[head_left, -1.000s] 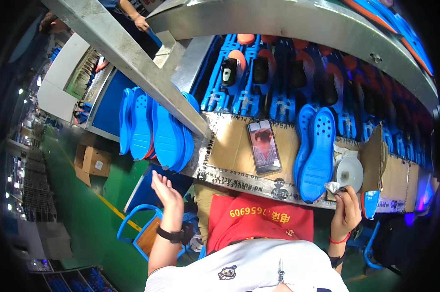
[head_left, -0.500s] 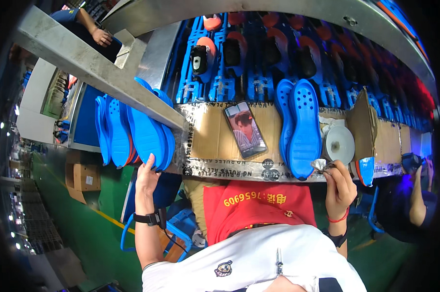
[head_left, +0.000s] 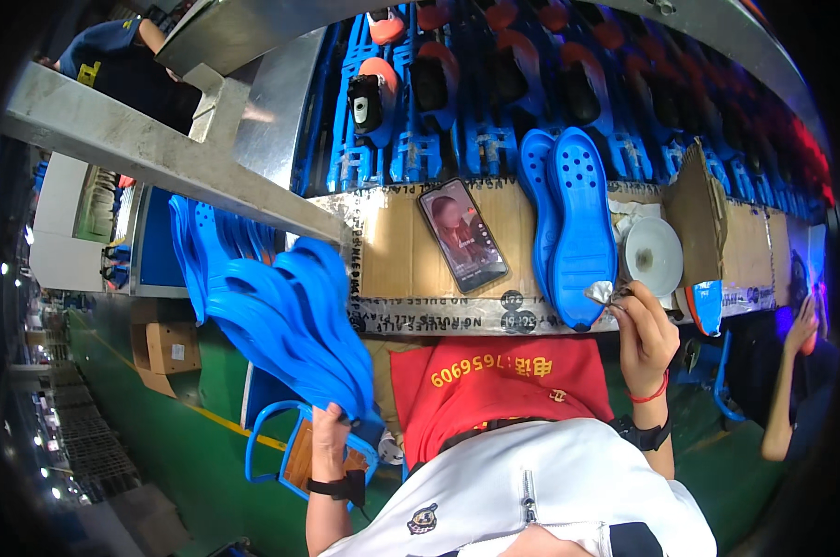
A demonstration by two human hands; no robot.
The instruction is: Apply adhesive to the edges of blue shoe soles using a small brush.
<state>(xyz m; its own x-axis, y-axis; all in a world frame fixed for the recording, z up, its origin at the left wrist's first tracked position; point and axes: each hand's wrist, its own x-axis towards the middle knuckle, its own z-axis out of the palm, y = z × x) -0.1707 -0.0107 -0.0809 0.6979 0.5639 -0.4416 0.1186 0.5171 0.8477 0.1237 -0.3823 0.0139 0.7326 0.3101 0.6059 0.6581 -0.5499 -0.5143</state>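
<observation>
My left hand (head_left: 329,432) grips the near end of blue shoe soles (head_left: 294,316), which fan out at the left of the bench edge. They look smeared by motion, so I cannot tell how many are in the hand. My right hand (head_left: 647,334) pinches a small silvery-wrapped tool (head_left: 601,292) whose tip is hard to make out. Just left of it, two blue soles (head_left: 579,232) with holes at the far end lie overlapping on the cardboard. A white bowl (head_left: 652,260) with a dark patch inside sits beyond the right hand.
A phone (head_left: 462,237) lies on the cardboard bench top (head_left: 383,251). Behind it runs a rack (head_left: 429,158) of blue holders with orange-and-blue shoes. A metal beam (head_left: 160,153) crosses the left side. A cardboard flap (head_left: 698,209) stands at right. Other people are at both sides.
My left hand has moved nearer to me and to the right, pulling blue soles out from beside the bench. My right hand still holds the silvery tool, nearly in place.
</observation>
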